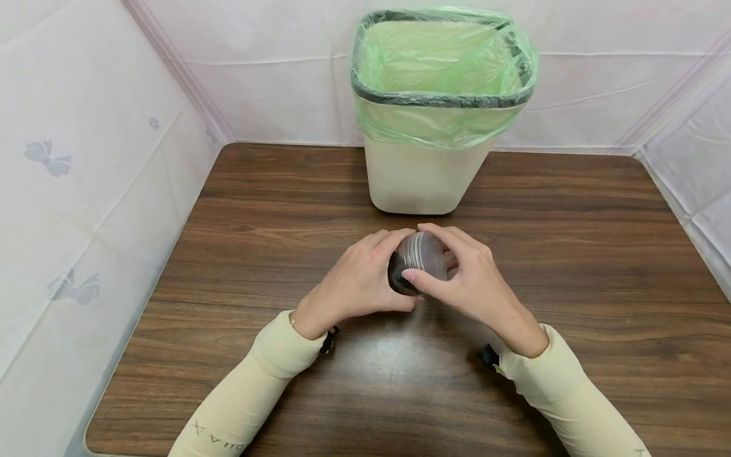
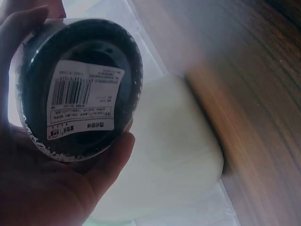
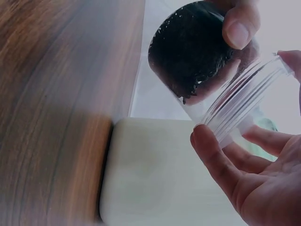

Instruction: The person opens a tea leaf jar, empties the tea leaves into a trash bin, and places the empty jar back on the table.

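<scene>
Above the table, both hands hold a small clear jar (image 1: 398, 274) with something black inside, tilted on its side. My left hand (image 1: 361, 274) grips the jar's body, thumb and fingers around it. At the other end, the right hand (image 1: 476, 276) holds the clear ridged lid (image 1: 431, 249) between thumb and fingers. In the left wrist view the jar's base shows a white barcode label (image 2: 84, 100). The black stuff (image 3: 188, 52) clings to the base end with a ragged edge in the right wrist view. Whether the lid is loose from the jar I cannot tell.
Behind the hands, a cream bin (image 1: 419, 178) lined with a green plastic bag (image 1: 440, 124) stands on the brown wooden table (image 1: 274, 209). Pale patterned sheets (image 1: 263, 76) hang at the back and along the sides.
</scene>
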`<state>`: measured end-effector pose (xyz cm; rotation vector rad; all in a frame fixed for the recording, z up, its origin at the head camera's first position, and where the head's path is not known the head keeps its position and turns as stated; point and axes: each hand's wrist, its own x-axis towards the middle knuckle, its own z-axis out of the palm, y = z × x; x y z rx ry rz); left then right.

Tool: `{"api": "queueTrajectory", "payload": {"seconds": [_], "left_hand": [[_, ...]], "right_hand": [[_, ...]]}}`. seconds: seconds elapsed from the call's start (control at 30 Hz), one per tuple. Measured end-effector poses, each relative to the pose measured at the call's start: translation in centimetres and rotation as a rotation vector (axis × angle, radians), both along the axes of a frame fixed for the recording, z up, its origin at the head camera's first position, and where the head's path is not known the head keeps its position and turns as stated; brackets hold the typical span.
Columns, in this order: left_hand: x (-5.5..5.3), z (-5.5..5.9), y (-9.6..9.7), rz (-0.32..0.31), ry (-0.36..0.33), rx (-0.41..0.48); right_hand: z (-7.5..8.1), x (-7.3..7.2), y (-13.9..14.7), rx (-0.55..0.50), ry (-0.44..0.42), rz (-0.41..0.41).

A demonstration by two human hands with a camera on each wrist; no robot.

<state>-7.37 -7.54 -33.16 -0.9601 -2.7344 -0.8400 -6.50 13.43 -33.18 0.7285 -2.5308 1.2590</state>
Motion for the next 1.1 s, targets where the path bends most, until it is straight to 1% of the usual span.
{"api": "queueTrajectory", "payload": {"seconds": [0.07,0.33,0.8,1.1], "left_hand": [[-0.04,0.1,-0.05,-0.001,-0.027,0.01],[-0.01,0.1,-0.05,0.005,-0.034,0.001],[-0.16,-0.23,-0.04,-0.007,-0.008,0.003],[-0.1,-0.14,-0.01,-0.013,-0.015,0.011]], "right_hand": [[0.06,-0.06,0.07,-0.013,0.022,0.018],[0.02,-0.28,0.1,-0.03,0.01,0.039],[-0.24,-0.43,0.26,-0.041,0.003,0.034],[-0.36,-0.4,0.38,-0.059,0.023,0.049]]}}
